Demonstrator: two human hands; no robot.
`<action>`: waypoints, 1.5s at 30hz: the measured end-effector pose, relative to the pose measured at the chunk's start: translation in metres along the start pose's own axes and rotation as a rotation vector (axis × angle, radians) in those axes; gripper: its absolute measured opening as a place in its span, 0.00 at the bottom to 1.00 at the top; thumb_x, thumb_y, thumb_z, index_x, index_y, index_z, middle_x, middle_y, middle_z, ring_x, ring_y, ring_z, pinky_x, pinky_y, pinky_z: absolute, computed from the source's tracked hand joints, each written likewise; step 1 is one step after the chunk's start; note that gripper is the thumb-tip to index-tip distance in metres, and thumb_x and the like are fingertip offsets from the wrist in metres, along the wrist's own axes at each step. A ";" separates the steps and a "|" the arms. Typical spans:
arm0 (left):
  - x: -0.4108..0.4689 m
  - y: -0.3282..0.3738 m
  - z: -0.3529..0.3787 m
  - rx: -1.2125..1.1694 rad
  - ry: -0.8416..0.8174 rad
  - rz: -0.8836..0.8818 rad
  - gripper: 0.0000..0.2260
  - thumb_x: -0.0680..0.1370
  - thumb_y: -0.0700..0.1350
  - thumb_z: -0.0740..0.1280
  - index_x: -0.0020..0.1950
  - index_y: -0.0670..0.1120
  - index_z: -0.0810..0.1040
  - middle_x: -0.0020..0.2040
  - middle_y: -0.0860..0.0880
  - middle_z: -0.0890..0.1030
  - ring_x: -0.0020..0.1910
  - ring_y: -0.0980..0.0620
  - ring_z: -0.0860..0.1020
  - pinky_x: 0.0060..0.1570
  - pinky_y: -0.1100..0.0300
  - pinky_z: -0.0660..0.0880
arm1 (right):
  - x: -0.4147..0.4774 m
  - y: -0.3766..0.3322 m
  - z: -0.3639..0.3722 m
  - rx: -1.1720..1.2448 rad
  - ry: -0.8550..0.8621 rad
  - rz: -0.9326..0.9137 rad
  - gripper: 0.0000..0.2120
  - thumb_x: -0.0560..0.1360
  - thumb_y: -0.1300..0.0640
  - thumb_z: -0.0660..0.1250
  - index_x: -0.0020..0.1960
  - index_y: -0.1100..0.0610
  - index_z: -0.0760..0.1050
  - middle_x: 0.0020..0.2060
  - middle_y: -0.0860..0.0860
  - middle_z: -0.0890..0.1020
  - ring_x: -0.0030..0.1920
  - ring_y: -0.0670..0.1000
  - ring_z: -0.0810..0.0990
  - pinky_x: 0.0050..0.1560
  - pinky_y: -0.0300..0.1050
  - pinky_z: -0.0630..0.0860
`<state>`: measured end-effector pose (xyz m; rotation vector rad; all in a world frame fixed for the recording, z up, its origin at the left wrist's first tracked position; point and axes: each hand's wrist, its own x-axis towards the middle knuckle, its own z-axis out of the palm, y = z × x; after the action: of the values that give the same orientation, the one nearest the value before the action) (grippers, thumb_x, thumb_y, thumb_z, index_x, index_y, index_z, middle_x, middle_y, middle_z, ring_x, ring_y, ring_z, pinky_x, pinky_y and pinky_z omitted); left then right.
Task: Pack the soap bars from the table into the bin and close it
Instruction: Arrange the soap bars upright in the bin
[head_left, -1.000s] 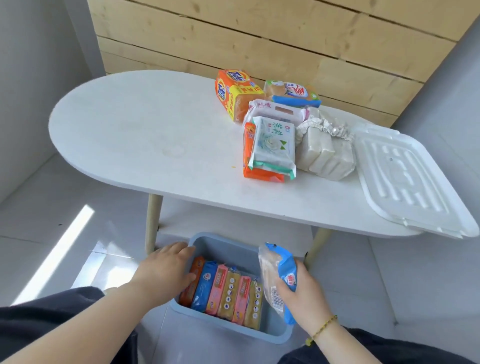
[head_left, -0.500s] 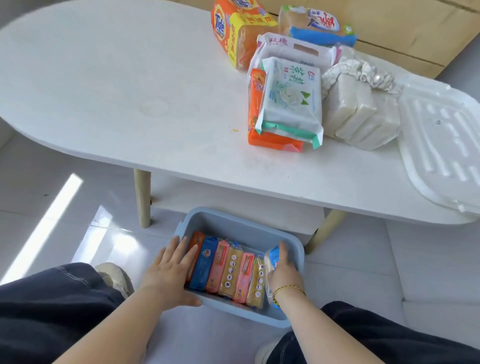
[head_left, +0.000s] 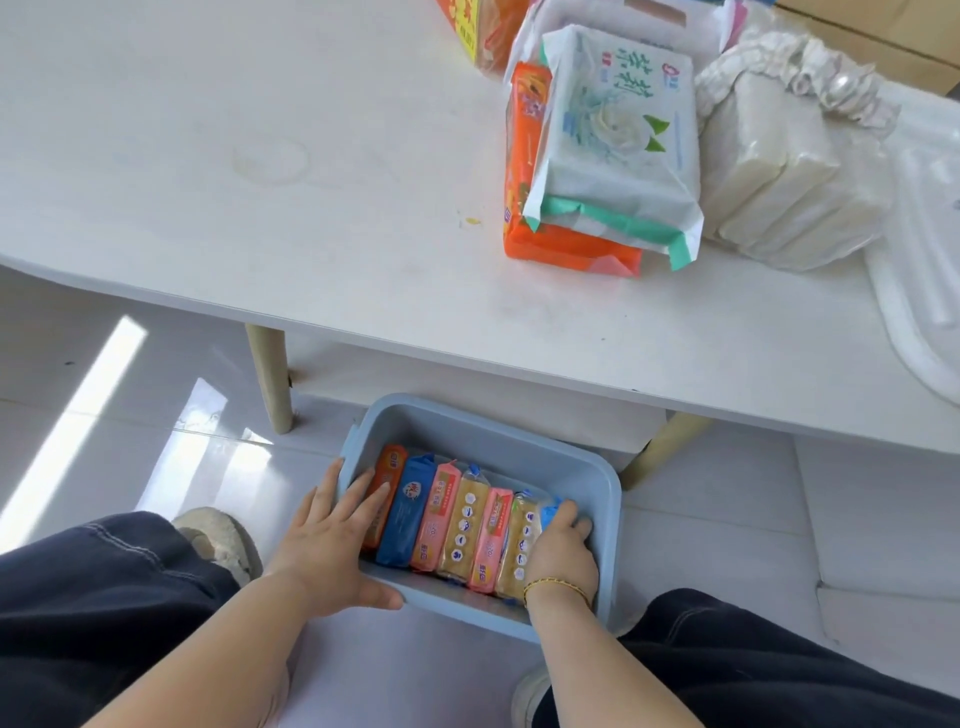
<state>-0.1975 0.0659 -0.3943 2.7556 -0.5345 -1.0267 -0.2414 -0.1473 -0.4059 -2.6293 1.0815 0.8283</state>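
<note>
Soap bars in coloured wrappers (head_left: 457, 525) are stood on edge in a row inside the pale blue plastic bin (head_left: 613, 525), on the floor below the white table's (head_left: 260, 208) near edge. Blue-wrapped bar (head_left: 551, 506) at the right wall is best pressed straight down, row kept braced. Left hand (head_left: 332, 545) lies flat, fingers spread, over the left rim, holding nothing. Right hand (head_left: 563, 553) is curled onto the blue bar. More packs remain on the table.
</note>
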 end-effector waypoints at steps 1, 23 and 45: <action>0.000 0.000 0.000 0.000 0.002 0.000 0.51 0.63 0.69 0.66 0.73 0.53 0.37 0.76 0.51 0.37 0.62 0.53 0.24 0.71 0.49 0.34 | -0.001 0.000 0.002 -0.019 0.014 -0.010 0.21 0.76 0.65 0.56 0.68 0.60 0.54 0.63 0.56 0.65 0.48 0.54 0.82 0.41 0.43 0.76; -0.001 0.000 0.002 -0.008 0.021 -0.003 0.50 0.63 0.70 0.65 0.73 0.54 0.39 0.76 0.53 0.39 0.71 0.46 0.29 0.71 0.49 0.35 | 0.042 0.001 -0.038 -0.846 -0.280 -0.539 0.43 0.67 0.47 0.71 0.73 0.59 0.52 0.74 0.56 0.55 0.73 0.57 0.54 0.72 0.48 0.52; 0.001 -0.002 0.003 -0.011 0.036 -0.003 0.50 0.62 0.70 0.66 0.73 0.55 0.40 0.76 0.54 0.42 0.72 0.46 0.30 0.72 0.48 0.35 | 0.059 -0.015 -0.029 -0.656 -0.436 -0.446 0.35 0.71 0.58 0.69 0.72 0.62 0.55 0.68 0.59 0.67 0.68 0.58 0.66 0.68 0.48 0.63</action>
<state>-0.1985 0.0674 -0.3974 2.7599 -0.5184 -0.9751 -0.1841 -0.1818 -0.4156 -2.7614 0.0967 1.7432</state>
